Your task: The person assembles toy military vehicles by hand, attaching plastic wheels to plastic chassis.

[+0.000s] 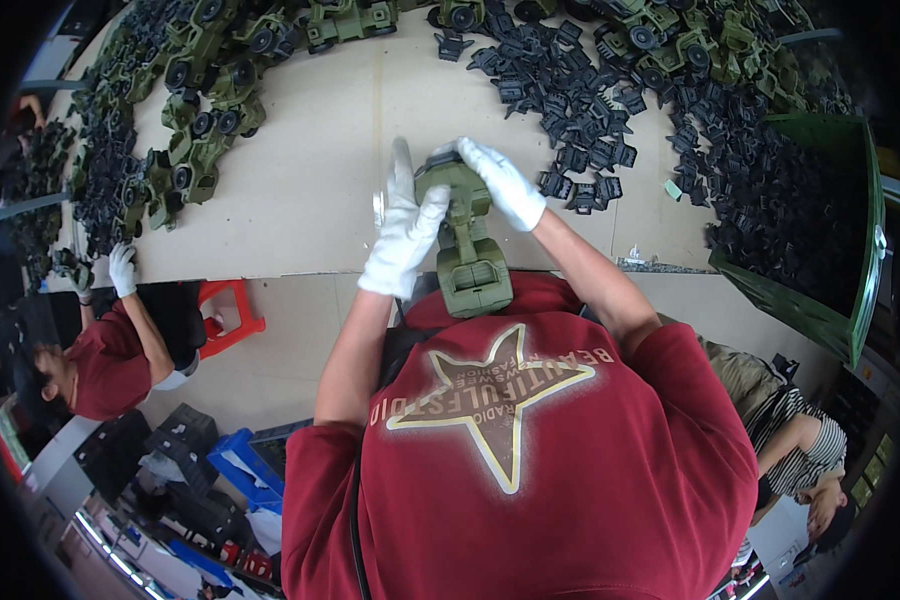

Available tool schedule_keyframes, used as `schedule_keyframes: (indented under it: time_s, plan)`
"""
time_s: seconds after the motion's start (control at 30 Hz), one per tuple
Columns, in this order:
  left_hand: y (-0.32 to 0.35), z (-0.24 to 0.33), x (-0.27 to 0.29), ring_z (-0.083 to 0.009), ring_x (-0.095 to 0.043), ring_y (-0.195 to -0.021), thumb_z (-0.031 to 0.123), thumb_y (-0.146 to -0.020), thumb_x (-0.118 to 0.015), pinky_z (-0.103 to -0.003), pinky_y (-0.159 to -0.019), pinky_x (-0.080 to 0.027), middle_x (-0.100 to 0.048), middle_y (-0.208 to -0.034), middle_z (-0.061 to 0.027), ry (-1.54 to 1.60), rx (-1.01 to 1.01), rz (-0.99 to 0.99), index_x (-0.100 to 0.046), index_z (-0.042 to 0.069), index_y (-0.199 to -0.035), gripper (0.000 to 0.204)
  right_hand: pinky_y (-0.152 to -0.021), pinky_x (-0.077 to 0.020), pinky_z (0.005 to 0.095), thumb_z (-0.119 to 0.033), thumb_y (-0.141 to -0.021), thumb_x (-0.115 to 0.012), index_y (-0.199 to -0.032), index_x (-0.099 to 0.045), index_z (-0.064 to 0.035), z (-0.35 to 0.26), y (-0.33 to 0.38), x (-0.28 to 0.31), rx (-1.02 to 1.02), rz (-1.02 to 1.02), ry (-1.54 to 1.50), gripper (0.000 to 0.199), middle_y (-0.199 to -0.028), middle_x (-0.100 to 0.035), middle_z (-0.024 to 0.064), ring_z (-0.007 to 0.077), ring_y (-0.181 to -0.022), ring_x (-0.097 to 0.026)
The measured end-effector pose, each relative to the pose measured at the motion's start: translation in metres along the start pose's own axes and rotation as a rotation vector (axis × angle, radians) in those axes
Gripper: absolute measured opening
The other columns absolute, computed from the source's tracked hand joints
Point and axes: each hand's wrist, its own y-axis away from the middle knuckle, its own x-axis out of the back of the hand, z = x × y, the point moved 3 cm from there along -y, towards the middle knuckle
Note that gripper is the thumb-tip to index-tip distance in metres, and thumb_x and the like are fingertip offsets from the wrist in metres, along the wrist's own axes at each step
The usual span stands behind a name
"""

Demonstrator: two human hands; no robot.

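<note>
- A green toy truck [467,235] is being held just above the near edge of the bench [310,190], close in front of the person's chest.
- The left hand [407,225], in a white glove, is pressing against the truck's left side, its grip closing on the body with the fingers pointing up.
- The right hand [503,180], also in a white glove, is curling over the truck's far end, its grip pinching the top of the toy.
- A heap of small black plastic parts [570,100] is lying on the bench just beyond the right hand.
- A green bin [820,300] is sitting at the right, holding more black parts.
- Finished green trucks [210,110] are lining the far left of the bench.
- Another person's gloved hand [122,270] is resting at the bench's left edge, well apart.
</note>
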Motion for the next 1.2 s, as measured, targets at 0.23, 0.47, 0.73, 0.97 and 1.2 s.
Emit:
schedule_keyframes:
  time_s: [0.23,0.47,0.73,0.97,1.2]
  plan:
    - [-0.003,-0.015,0.005,-0.0194,-0.057,-0.107,0.025,-0.094,-0.062,-0.031,-0.095,-0.045,-0.061,-0.115,-0.0113,-0.184,-0.268,0.195,-0.053,0.0,-0.126,0.042,-0.093,-0.0469,0.0354,-0.021,-0.092,-0.057,-0.114,-0.058,-0.002,-0.006,0.013,-0.019,0.197,0.128,0.458,0.029,-0.111,-0.065,0.0177,0.0278,-0.107,-0.062]
    - [-0.005,-0.021,0.023,-0.0199,-0.061,-0.086,0.017,-0.098,-0.05,-0.032,-0.08,-0.049,-0.064,-0.095,-0.0129,-0.358,-0.357,0.302,-0.061,0.0,-0.105,0.022,-0.084,-0.0493,0.0355,-0.015,-0.093,-0.055,-0.103,-0.062,-0.0002,0.004,0.013,-0.039,0.188,0.271,0.308,0.02,-0.096,-0.067,0.0171,0.0261,-0.092,-0.065]
    - [-0.058,0.009,0.109,-0.0287,-0.053,-0.121,0.052,-0.099,-0.041,-0.038,-0.102,-0.041,-0.059,-0.128,-0.0201,-0.362,0.29,0.516,-0.055,-0.005,-0.126,0.064,-0.087,-0.0488,0.0319,-0.03,-0.093,-0.064,-0.126,-0.055,-0.0023,0.04,-0.063,-0.029,0.23,0.512,0.482,0.044,-0.109,-0.065,0.0123,0.0214,-0.097,-0.063]
    - [-0.132,0.224,0.232,-0.0394,-0.047,-0.126,0.06,-0.095,-0.042,-0.046,-0.108,-0.038,-0.031,-0.149,-0.0225,0.35,-0.357,0.667,-0.013,0.007,-0.152,0.083,-0.083,-0.0518,0.0355,-0.031,-0.09,-0.066,-0.12,-0.061,-0.0055,0.049,-0.069,0.026,-0.02,0.429,0.606,0.04,-0.115,-0.064,0.0183,0.0287,-0.097,-0.064]
    - [-0.189,0.094,0.315,-0.0238,-0.045,-0.127,0.04,-0.073,-0.083,-0.031,-0.11,-0.032,-0.043,-0.144,-0.0166,-0.991,-0.255,0.681,-0.017,-0.004,-0.149,0.11,-0.084,-0.0519,0.0409,-0.027,-0.09,-0.062,-0.102,-0.069,-0.0077,0.086,-0.019,0.033,-0.13,0.328,0.895,0.024,-0.097,-0.068,0.0209,0.0369,-0.093,-0.065]
